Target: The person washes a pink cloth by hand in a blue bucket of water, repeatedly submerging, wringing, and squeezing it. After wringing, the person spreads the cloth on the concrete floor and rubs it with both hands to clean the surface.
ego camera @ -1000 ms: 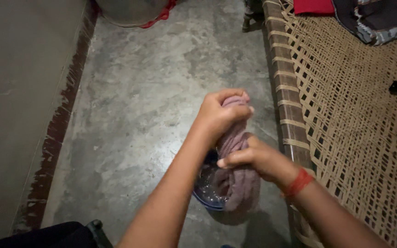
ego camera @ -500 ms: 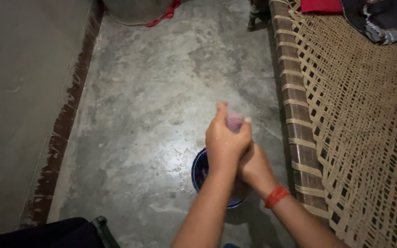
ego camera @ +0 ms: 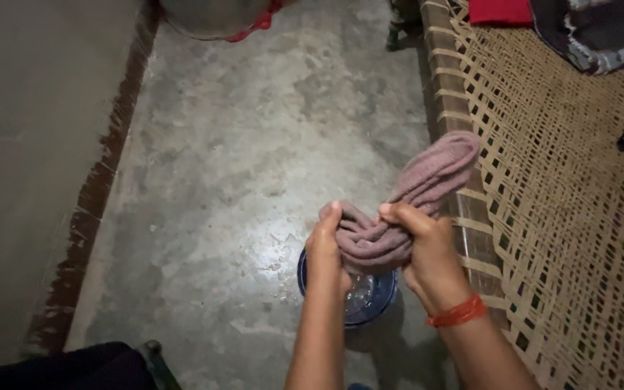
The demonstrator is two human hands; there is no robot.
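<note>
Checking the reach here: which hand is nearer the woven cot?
Right. The right hand grips the cloth just beside the cot frame; the left hand holds the cloth's other end, over the bowl.

Both hands (ego camera: 380, 249) grip twisted mauve cloth (ego camera: 406, 209) above blue bowl (ego camera: 359, 300)

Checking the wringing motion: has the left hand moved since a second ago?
Yes. The left hand dropped from well above the blue bowl to just over its rim.

both forearms reach forward, close together; left hand (ego camera: 324, 249) curled shut, thumb up; right hand (ego camera: 427, 249) clenched beside it, fingers wrapped, red thread band at the wrist
</note>
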